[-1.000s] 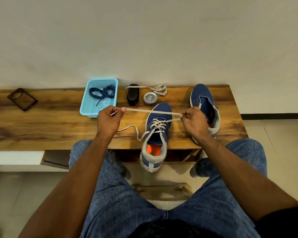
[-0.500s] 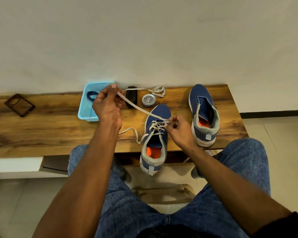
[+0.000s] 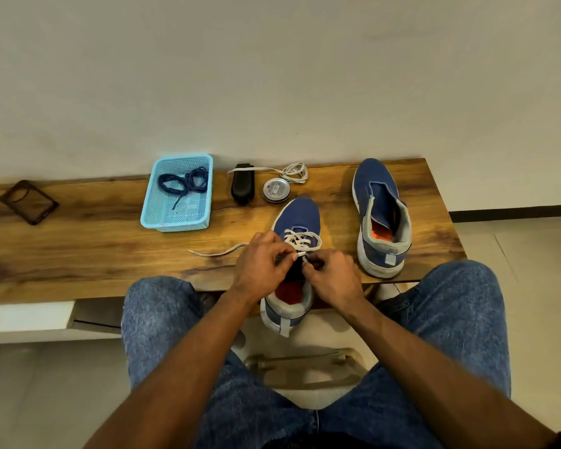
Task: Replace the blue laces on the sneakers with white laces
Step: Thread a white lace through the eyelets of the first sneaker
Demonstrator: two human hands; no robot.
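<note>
While both hands work at its throat, the near sneaker (image 3: 297,218) lies toe toward the wall, its heel overhanging the front edge of the wooden worktop (image 3: 78,254).

White lace (image 3: 302,240): threaded criss-cross through the near sneaker's forward eyelets; one loose end trails leftward across the worktop.

Left hand (image 3: 261,265): over the left side of the sneaker's opening, fingers (image 3: 280,251) curled and pinching the white lace near its tip.

Right hand (image 3: 332,273): at the right side of the opening, just beside the left hand, fingers curled in at the eyelet row; whether they hold the lace or the shoe's edge cannot be told.

Second sneaker (image 3: 381,215): unlaced, upright, to the right of the first and apart from it, toe toward the wall, orange insole showing.

Blue laces (image 3: 182,183): tangled in the far half of a light blue mesh basket (image 3: 153,218), left of the sneakers.

Spare white lace (image 3: 293,172): bunched near the wall, one end running left over a black object (image 3: 243,189).

Round tin (image 3: 276,188): between the black object and the bunched lace.

Dark phone case (image 3: 28,201): far left of the worktop, well apart from the rest.
</note>
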